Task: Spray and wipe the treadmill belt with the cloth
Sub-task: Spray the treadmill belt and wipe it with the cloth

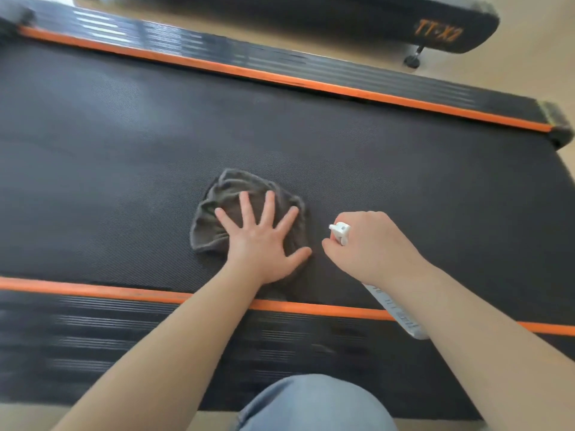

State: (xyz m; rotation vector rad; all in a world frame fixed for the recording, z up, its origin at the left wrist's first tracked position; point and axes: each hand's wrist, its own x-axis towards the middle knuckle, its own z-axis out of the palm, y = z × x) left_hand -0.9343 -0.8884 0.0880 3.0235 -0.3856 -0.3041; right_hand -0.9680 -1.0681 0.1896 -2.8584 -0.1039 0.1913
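While the left hand (261,241) presses flat on the grey cloth (227,197), fingers (268,206) straight and spread apart, the cloth lies crumpled on the black treadmill belt (124,150), nearer its near edge. Right hand (370,244) just right of the cloth, its fingers curled and clamped round a white spray bottle (340,232), nozzle pointing left, bottle body sticking out under the wrist over the near orange strip (93,290). Knee in blue jeans (311,402) at bottom. Second machine (435,26) with orange lettering far right
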